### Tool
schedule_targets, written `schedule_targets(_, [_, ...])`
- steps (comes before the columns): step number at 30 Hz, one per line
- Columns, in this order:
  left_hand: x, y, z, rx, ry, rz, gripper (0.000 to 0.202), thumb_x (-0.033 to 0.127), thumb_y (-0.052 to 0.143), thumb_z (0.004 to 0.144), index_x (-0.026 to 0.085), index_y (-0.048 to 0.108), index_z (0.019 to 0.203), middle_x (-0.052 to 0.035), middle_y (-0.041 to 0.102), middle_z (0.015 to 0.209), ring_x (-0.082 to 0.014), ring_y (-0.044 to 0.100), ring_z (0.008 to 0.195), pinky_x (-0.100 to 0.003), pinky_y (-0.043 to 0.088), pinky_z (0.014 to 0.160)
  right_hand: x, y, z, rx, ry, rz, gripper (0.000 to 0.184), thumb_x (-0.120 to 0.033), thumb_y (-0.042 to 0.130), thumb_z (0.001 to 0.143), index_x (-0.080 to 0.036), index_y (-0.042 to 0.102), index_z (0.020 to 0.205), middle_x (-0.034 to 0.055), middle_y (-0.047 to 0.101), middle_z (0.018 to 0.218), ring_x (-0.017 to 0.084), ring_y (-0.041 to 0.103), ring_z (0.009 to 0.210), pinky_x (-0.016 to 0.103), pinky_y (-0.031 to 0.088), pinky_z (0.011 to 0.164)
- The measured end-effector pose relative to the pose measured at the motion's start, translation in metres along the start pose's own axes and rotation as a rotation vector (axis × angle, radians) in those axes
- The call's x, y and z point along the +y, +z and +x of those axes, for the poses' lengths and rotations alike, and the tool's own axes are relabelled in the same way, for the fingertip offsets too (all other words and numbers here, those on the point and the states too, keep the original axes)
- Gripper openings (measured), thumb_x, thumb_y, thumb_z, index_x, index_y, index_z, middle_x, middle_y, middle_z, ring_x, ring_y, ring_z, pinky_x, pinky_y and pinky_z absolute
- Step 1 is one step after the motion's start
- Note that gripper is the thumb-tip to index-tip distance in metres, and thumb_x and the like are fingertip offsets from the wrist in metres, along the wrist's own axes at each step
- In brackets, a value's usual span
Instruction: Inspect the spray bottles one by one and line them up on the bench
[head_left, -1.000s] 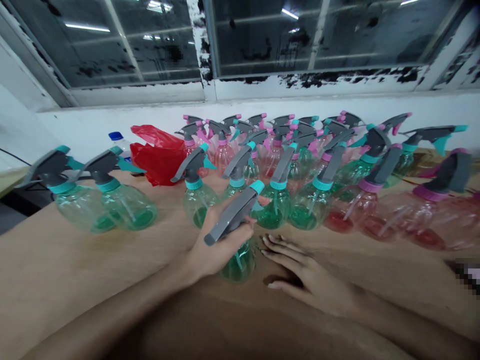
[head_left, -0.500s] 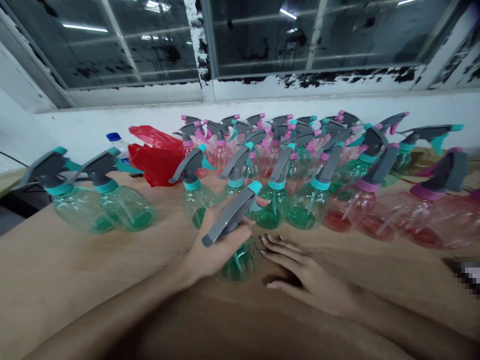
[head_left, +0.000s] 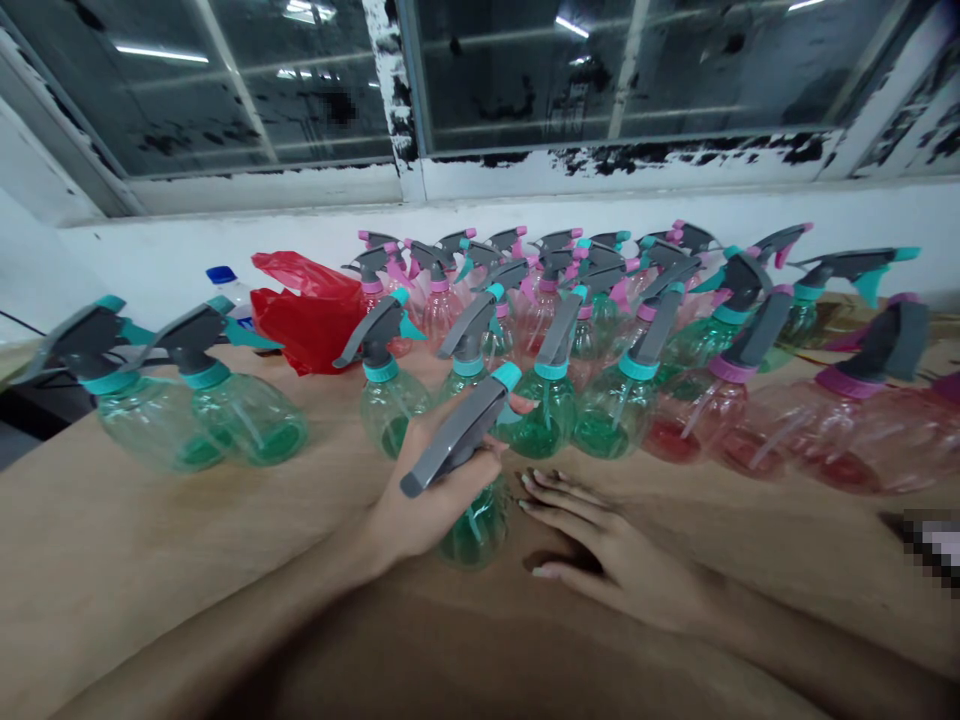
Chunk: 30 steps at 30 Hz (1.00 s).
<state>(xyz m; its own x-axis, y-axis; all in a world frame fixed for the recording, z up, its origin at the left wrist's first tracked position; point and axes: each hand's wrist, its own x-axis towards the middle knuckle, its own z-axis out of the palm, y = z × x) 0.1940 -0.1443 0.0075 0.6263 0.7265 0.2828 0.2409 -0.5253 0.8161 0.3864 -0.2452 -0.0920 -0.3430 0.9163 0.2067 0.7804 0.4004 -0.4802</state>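
Green spray bottle (head_left: pixel 474 528), left hand (head_left: pixel 444 498) gripping its neck, right hand (head_left: pixel 613 547) resting loosely spread beside its base.

The left fingers (head_left: pixel 480 476) bury the sprayer's (head_left: pixel 472 535) neck! Red bag (head_left: pixel 307 325) masks part of the blue-capped bottle (head_left: pixel 234 300); back bottles (head_left: pixel 441 312) half lost behind the front row (head_left: pixel 544 430). Far right, a pink bottle (head_left: pixel 926 440) sliced by the edge; below, a pixelated shape (head_left: pixel 939 545) defies naming.

Left hand (head_left: pixel 439 490) around a green spray bottle (head_left: pixel 471 538), right hand (head_left: pixel 604 545) resting on the table (head_left: pixel 142 560)
More bottles (head_left: pixel 546 415) stand behind — green and pink alike — with a red plastic bag (head_left: pixel 309 318) near the wall (head_left: pixel 187 236).
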Motion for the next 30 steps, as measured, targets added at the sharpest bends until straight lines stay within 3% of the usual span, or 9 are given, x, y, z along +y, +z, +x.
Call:
schedule_targets(18, [0.0001,0.0002,0.0002,-0.015,0.010,-0.023,0.037,0.014,0.050,0.079,0.031,0.059,0.111,0.0040,0.067,0.089,-0.0140,0.065,0.079,-0.024,0.049,0.071,0.0013,0.0014,-0.0006,0.004,0.007,0.020,0.056,-0.048,0.050,0.088,-0.026,0.039,0.138,0.0029,0.039,0.145,0.023,0.030,0.135,0.045,0.028,0.111])
schedule_targets(23, [0.0042,-0.0008,0.0014,0.002,0.011,-0.004,0.036,0.015,0.051,0.078,0.028,0.061,0.110,0.0034,0.065,0.079,-0.0143,0.064,0.073,-0.023,0.049,0.067,0.0011,0.0020,-0.0004,-0.004,0.008,-0.007,0.056,-0.049,0.049,0.088,-0.026,0.038,0.139,0.0025,0.038,0.145,0.022,0.030,0.135,0.045,0.027,0.112])
schedule_targets(30, [0.0048,0.0008,0.0012,0.003,0.009,-0.013,0.037,0.015,0.050,0.076,0.027,0.063,0.108,0.0013,0.068,0.085,-0.0166,0.064,0.075,-0.026,0.050,0.068,0.0016,0.0026,-0.0007,-0.017,0.011,-0.024,0.056,-0.048,0.048,0.089,-0.026,0.037,0.139,0.0016,0.037,0.146,0.022,0.029,0.136,0.045,0.028,0.112])
